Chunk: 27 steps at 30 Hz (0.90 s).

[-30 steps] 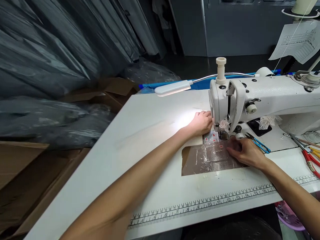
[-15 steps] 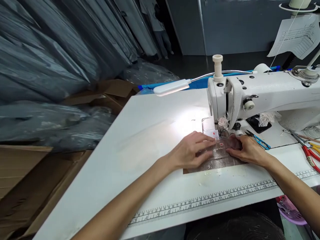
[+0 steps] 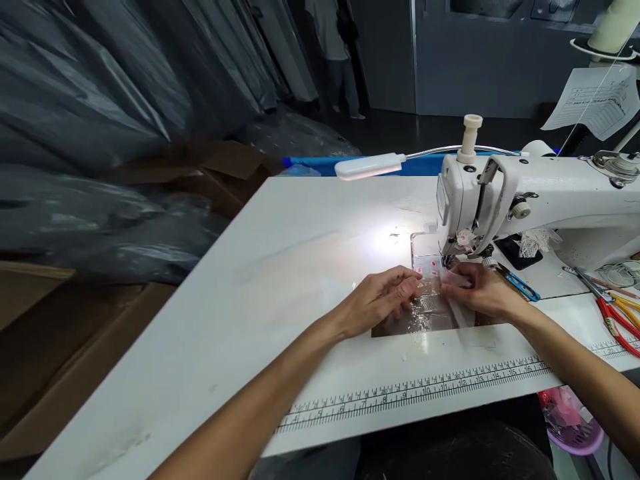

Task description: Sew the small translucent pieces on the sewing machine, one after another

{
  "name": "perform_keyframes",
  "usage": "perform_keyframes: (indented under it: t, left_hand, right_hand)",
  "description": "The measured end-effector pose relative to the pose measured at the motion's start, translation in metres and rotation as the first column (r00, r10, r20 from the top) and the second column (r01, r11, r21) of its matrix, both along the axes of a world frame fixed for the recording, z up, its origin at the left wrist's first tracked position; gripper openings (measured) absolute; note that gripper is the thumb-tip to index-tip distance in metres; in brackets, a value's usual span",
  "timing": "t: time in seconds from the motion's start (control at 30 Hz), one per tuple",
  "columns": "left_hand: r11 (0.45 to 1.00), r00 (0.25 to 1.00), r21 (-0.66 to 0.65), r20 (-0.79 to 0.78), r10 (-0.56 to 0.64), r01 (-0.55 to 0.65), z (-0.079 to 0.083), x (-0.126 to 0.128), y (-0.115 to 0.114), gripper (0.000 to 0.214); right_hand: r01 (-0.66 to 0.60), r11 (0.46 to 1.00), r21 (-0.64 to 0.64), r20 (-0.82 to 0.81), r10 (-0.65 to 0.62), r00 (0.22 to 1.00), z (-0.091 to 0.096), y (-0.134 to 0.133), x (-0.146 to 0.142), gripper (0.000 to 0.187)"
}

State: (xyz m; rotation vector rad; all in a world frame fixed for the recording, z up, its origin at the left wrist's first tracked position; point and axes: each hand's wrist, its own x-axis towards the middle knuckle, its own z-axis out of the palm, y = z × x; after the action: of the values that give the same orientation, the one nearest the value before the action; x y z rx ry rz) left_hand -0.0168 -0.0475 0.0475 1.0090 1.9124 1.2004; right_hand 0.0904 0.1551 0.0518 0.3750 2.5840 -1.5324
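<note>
My left hand (image 3: 385, 299) rests on the white sewing table with its fingers curled and thumb against the fingertips, at the left edge of a shiny brown taped patch (image 3: 425, 319). What it pinches is too small to make out. My right hand (image 3: 483, 292) lies on the right of the patch, its fingers pressed on a pale white strip (image 3: 461, 308) that runs from the presser foot (image 3: 447, 261) toward me. Both hands sit just in front of the needle of the white sewing machine (image 3: 550, 190). Small red marks show on the needle plate (image 3: 429, 265).
A gooseneck lamp (image 3: 370, 165) lights the plate. Blue snips (image 3: 520, 285) and red-handled scissors (image 3: 616, 319) lie to the right. A printed ruler (image 3: 425, 390) runs along the table's front. Cardboard boxes (image 3: 60, 347) and grey wrapped rolls (image 3: 100, 100) stand left; a pink basket (image 3: 575, 427) sits below right.
My left hand came from behind the needle to the front of it and curled at the patch's left edge. The white strip now shows under my right hand.
</note>
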Motion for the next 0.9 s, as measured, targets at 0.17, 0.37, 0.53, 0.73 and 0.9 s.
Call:
perform_keyframes:
  t: [0.17, 0.37, 0.53, 0.73, 0.9]
  left_hand:
    - [0.991, 0.985, -0.067, 0.117, 0.125, -0.118, -0.002, 0.006, 0.004, 0.068]
    - [0.972, 0.980, -0.121, -0.001, 0.201, -0.199, -0.008, 0.019, 0.008, 0.048]
    - [0.977, 0.979, -0.154, -0.163, 0.122, -0.148, -0.005, 0.020, 0.006, 0.047]
    - [0.963, 0.947, -0.073, -0.217, 0.238, -0.259, -0.012, 0.009, 0.011, 0.046]
    - [0.969, 0.959, -0.060, -0.168, 0.228, -0.241, -0.013, 0.007, 0.011, 0.064]
  right_hand:
    - [-0.126, 0.931, -0.344, -0.021, 0.127, 0.992, -0.009, -0.002, -0.003, 0.024]
    - [-0.211, 0.867, 0.452, -0.286, 0.365, 0.886, -0.020, 0.017, 0.025, 0.030]
    - [-0.195, 0.555, 0.808, -0.166, 0.532, 0.830, -0.028, 0.018, 0.024, 0.038]
    - [-0.192, 0.529, 0.826, -0.139, 0.522, 0.841, -0.028, 0.021, 0.014, 0.041]
    - [-0.199, 0.578, 0.792, -0.163, 0.515, 0.842, -0.030, 0.022, 0.014, 0.039]
